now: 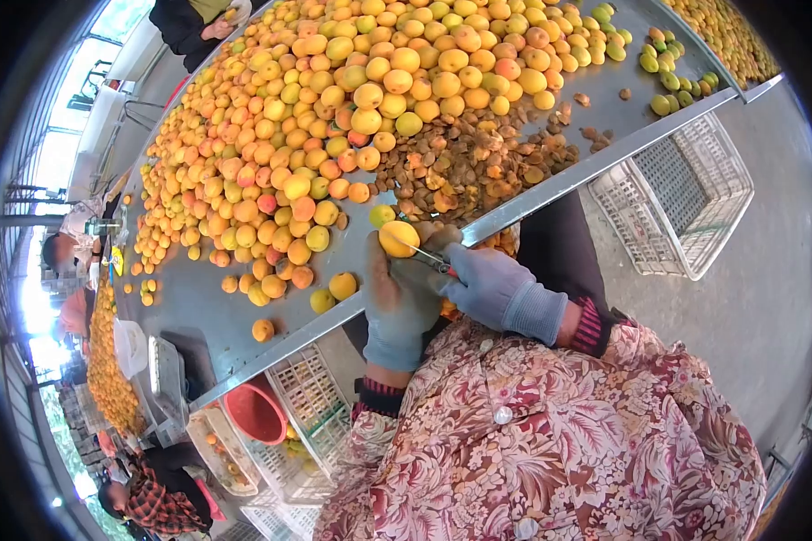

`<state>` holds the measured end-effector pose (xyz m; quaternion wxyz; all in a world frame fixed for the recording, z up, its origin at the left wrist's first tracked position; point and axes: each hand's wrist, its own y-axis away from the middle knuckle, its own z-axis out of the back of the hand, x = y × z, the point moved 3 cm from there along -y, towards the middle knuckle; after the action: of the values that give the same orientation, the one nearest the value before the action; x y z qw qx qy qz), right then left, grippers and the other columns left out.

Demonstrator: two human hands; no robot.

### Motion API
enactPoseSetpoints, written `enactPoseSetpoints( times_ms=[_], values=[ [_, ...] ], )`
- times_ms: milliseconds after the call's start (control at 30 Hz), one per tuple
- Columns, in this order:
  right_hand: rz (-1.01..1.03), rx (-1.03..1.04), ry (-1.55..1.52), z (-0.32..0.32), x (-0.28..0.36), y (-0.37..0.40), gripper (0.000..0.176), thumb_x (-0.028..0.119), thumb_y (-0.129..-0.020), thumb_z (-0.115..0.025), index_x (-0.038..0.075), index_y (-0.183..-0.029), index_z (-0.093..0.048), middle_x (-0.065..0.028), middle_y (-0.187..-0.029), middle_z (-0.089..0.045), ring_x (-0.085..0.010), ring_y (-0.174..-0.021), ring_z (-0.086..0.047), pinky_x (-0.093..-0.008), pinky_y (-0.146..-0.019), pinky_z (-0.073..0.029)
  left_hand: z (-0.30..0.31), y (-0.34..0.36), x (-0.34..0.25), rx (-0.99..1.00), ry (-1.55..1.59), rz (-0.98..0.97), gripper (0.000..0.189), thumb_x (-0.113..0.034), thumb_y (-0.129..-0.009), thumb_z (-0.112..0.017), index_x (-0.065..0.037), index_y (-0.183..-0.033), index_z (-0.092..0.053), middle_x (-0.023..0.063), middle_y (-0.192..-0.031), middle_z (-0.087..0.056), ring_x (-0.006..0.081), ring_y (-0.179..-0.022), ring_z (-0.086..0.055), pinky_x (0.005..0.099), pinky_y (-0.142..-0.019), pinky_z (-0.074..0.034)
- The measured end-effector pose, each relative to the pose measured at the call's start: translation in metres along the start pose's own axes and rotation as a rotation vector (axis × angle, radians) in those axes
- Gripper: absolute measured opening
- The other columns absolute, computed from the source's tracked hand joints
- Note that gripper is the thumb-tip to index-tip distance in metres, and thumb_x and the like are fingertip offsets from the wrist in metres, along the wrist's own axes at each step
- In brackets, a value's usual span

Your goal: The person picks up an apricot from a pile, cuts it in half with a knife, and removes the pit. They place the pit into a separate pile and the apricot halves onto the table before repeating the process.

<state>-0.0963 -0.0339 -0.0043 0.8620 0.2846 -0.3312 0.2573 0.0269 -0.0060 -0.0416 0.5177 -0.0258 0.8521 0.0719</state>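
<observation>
A yellow apricot (399, 239) is gripped in the gloved fingers of my left hand (397, 302), just over the table's front edge. My right hand (501, 288), also in a grey-blue glove, is closed around a small knife (435, 261) with a red part at its handle. The thin metal blade reaches the apricot's right side. Right behind the held fruit sits a greenish apricot (382, 215) on the metal table (347, 239). Brown apricot pits (465, 167) lie heaped beyond my hands.
A big pile of apricots (334, 99) covers much of the table, with green ones (668, 77) at the far right. Below the edge stand a white crate (681, 194), a red bucket (254, 410) and more crates (307, 392). Other people (158, 491) are at the left.
</observation>
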Motion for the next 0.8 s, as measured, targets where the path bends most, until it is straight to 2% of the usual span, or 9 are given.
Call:
enactPoseSetpoints(
  times_ms=[300, 400, 467, 533, 600, 633, 667, 733, 800],
  values=[
    [0.110, -0.062, 0.044, -0.012, -0.014, -0.015, 0.038, 0.034, -0.083, -0.055, 0.000, -0.096, -0.046, -0.0182, -0.074, -0.060, -0.0371, -0.076, -0.060, -0.0458, -0.066, -0.047, -0.010, -0.011, -0.007, -0.235, 0.580, 0.303, 0.060, -0.051, -0.092, -0.025, -0.002, -0.090, -0.059, 0.0190, -0.088, -0.063, 0.0371, -0.098, -0.057, 0.0481, -0.094, -0.040],
    [0.146, -0.084, -0.040, 0.000, -0.012, -0.001, 0.037, 0.032, -0.081, -0.058, 0.000, -0.097, -0.052, -0.0171, -0.071, -0.059, -0.0344, -0.072, -0.060, -0.0422, -0.064, -0.047, 0.006, -0.014, -0.009, -0.260, 0.611, 0.250, 0.057, -0.048, -0.093, -0.026, -0.001, -0.090, -0.058, 0.0155, -0.081, -0.063, 0.0342, -0.092, -0.058, 0.0467, -0.091, -0.041],
    [0.196, -0.201, -0.241, 0.017, -0.002, 0.008, 0.030, 0.027, -0.083, -0.060, 0.000, -0.096, -0.058, -0.0108, -0.069, -0.059, -0.0232, -0.065, -0.061, -0.0324, -0.059, -0.048, 0.006, -0.010, -0.012, -0.186, 0.573, 0.097, 0.054, -0.047, -0.093, -0.027, -0.001, -0.090, -0.057, 0.0133, -0.080, -0.061, 0.0310, -0.088, -0.058, 0.0440, -0.086, -0.043],
    [0.048, -0.252, -0.960, 0.024, 0.000, -0.002, 0.023, 0.022, -0.085, -0.059, 0.000, -0.094, -0.061, -0.0017, -0.069, -0.058, -0.0103, -0.062, -0.056, -0.0229, -0.057, -0.045, 0.005, -0.006, -0.010, -0.097, 0.524, -0.028, 0.052, -0.046, -0.093, -0.028, -0.001, -0.091, -0.056, 0.0111, -0.079, -0.060, 0.0279, -0.083, -0.058, 0.0413, -0.082, -0.045],
    [0.005, -0.290, -1.088, 0.028, 0.017, -0.008, 0.023, 0.022, -0.088, -0.057, 0.000, -0.093, -0.060, 0.0039, -0.071, -0.056, -0.0039, -0.062, -0.053, -0.0194, -0.056, -0.044, 0.005, -0.007, -0.017, -0.425, -0.328, -0.138, 0.047, -0.044, -0.094, -0.031, -0.001, -0.090, -0.051, 0.0076, -0.077, -0.056, 0.0217, -0.075, -0.056, 0.0327, -0.073, -0.046],
    [-0.071, -0.155, -1.114, 0.029, 0.025, -0.009, 0.023, 0.023, -0.088, -0.057, 0.001, -0.092, -0.060, 0.0033, -0.072, -0.057, -0.0037, -0.062, -0.053, -0.0194, -0.057, -0.045, -0.008, -0.003, -0.014, -0.474, 0.281, 0.082, 0.036, -0.035, -0.094, -0.034, -0.002, -0.091, -0.048, 0.0056, -0.078, -0.054, 0.0173, -0.075, -0.055, 0.0268, -0.066, -0.043],
    [-0.148, -0.010, -1.136, 0.026, 0.028, -0.009, 0.023, 0.024, -0.088, -0.057, 0.001, -0.091, -0.060, 0.0027, -0.073, -0.057, -0.0036, -0.062, -0.053, -0.0194, -0.058, -0.045, -0.004, -0.002, -0.009, -0.472, 0.284, 0.082, 0.036, -0.035, -0.094, -0.034, -0.002, -0.091, -0.048, 0.0056, -0.078, -0.054, 0.0173, -0.075, -0.055, 0.0268, -0.066, -0.043],
    [-0.106, 0.013, -1.148, 0.014, 0.020, -0.018, 0.025, 0.026, -0.088, -0.057, 0.001, -0.091, -0.058, -0.0002, -0.074, -0.059, -0.0041, -0.058, -0.054, -0.0184, -0.053, -0.046, 0.005, 0.004, -0.017, -0.424, -0.743, -0.450, 0.028, -0.026, -0.092, -0.036, -0.002, -0.088, -0.050, 0.0076, -0.078, -0.055, 0.0224, -0.071, -0.055, 0.0309, -0.064, -0.041],
    [-0.020, -0.036, -1.330, 0.007, 0.014, -0.022, 0.025, 0.027, -0.088, -0.057, 0.002, -0.094, -0.057, -0.0019, -0.074, -0.059, -0.0052, -0.051, -0.053, -0.0178, -0.044, -0.043, 0.007, 0.008, -0.023, -0.426, -1.072, -0.575, 0.025, -0.023, -0.091, -0.038, -0.002, -0.090, -0.052, 0.0092, -0.079, -0.056, 0.0257, -0.070, -0.053, 0.0333, -0.065, -0.040]
  ],
)
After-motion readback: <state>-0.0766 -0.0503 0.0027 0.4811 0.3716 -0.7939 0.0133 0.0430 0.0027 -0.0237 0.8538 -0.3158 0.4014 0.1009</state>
